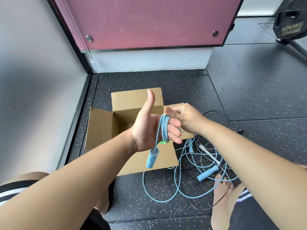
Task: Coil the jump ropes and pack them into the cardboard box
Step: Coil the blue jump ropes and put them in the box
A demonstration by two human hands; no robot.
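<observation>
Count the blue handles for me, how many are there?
3. One handle dangles below the left hand; a second handle lies on the floor amid loose rope; a third handle sits beside the cardboard box. More may be hidden.

the only writing i can read from here is on the black weight plate (pixel 290 25) standing at the far right, at the top edge of my view. it carries pale gold lettering that sits upside down to me: i make out "strength" in one line and "hamm" in the other. the rest of that word is too blurred to read.
</observation>
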